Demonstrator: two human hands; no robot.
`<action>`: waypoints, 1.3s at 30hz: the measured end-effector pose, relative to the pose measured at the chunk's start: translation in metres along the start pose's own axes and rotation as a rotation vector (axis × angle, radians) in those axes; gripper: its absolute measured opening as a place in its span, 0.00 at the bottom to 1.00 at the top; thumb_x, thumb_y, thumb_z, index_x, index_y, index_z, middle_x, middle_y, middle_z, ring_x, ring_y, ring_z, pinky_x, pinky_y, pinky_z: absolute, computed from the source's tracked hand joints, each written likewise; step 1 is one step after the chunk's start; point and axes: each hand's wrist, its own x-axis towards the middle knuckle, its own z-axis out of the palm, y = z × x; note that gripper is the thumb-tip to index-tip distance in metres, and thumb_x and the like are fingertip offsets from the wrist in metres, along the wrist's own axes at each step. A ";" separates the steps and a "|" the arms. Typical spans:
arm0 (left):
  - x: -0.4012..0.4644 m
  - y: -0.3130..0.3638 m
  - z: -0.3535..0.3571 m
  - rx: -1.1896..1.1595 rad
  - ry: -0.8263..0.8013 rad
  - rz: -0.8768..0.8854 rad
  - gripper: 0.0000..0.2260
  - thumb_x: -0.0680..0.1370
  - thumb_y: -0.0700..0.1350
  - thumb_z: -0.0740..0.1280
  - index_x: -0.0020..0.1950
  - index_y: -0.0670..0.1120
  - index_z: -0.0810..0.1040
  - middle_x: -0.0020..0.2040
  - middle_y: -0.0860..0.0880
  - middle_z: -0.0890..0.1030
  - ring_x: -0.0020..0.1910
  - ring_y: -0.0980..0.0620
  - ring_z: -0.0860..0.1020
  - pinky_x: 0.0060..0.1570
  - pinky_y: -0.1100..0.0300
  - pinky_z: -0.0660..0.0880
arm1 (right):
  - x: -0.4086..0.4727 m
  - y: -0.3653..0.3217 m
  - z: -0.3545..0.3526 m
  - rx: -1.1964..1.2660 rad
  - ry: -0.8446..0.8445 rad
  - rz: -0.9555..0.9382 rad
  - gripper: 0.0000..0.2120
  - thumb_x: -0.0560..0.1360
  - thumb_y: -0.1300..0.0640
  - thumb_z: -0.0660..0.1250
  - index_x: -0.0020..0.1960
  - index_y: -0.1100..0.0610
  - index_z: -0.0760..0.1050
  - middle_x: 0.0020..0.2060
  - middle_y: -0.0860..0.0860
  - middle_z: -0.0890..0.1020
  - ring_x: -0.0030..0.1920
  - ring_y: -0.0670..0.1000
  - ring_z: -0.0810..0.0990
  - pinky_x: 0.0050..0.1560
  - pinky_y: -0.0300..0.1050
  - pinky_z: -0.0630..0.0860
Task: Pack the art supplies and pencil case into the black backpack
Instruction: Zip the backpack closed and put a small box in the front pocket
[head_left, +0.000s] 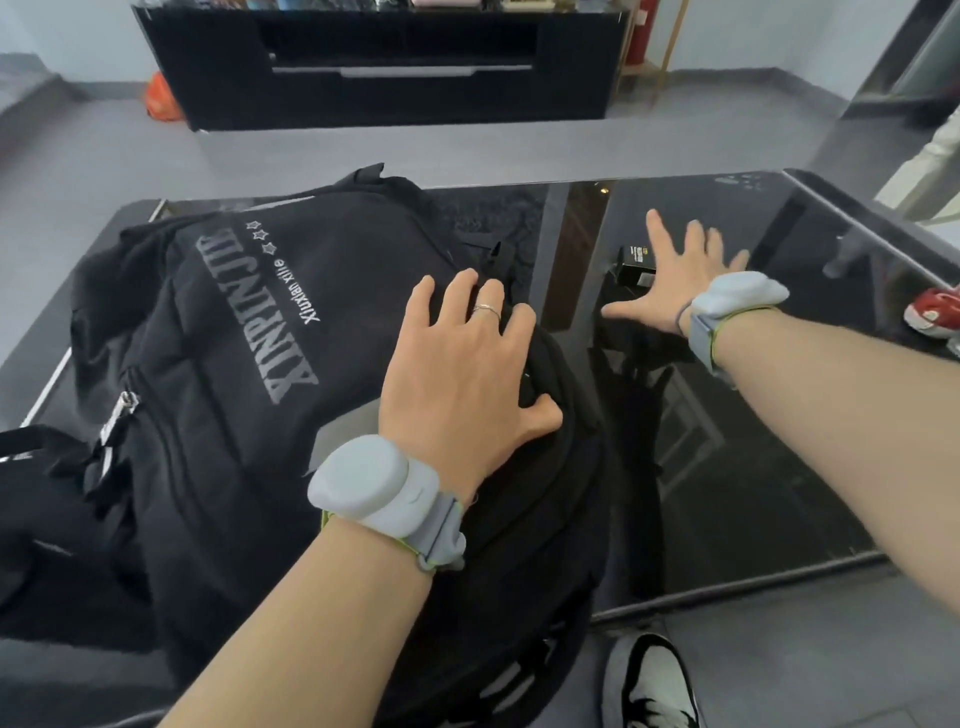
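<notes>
Black backpack (249, 364) lies flat at bench (779, 467) 9 o'clock. Left hand (457, 374) presses it steady, fingers spread, holding nothing. Right hand (675, 275), grip wide, reaches for small black box (635, 264) at 1 o'clock (probably supplies).

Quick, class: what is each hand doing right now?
Left hand: open, resting on the black fabric backpack.
Right hand: open, fingers spread, holding nothing.

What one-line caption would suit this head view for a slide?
Left hand rests on the black backpack while the open right hand reaches toward a small black box on the glass table.
</notes>
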 end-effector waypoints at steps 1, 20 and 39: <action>0.003 0.000 0.001 -0.002 0.002 -0.002 0.33 0.74 0.68 0.57 0.72 0.50 0.71 0.75 0.44 0.71 0.78 0.42 0.61 0.75 0.40 0.58 | 0.007 0.001 0.000 0.007 -0.063 0.022 0.62 0.57 0.20 0.65 0.78 0.41 0.36 0.79 0.59 0.50 0.77 0.65 0.49 0.71 0.72 0.53; 0.008 0.005 0.000 -0.012 -0.014 -0.031 0.30 0.75 0.66 0.57 0.71 0.50 0.72 0.74 0.46 0.71 0.78 0.43 0.61 0.76 0.40 0.56 | 0.026 0.017 -0.007 0.055 -0.258 -0.030 0.54 0.51 0.24 0.71 0.71 0.34 0.53 0.60 0.57 0.78 0.58 0.64 0.74 0.60 0.55 0.72; -0.065 -0.020 -0.038 -0.077 -0.040 -0.016 0.37 0.69 0.52 0.70 0.77 0.51 0.64 0.78 0.47 0.65 0.78 0.44 0.62 0.76 0.41 0.58 | -0.134 -0.018 -0.009 0.059 -0.188 -0.218 0.40 0.64 0.28 0.66 0.70 0.31 0.52 0.62 0.58 0.72 0.63 0.64 0.72 0.63 0.59 0.66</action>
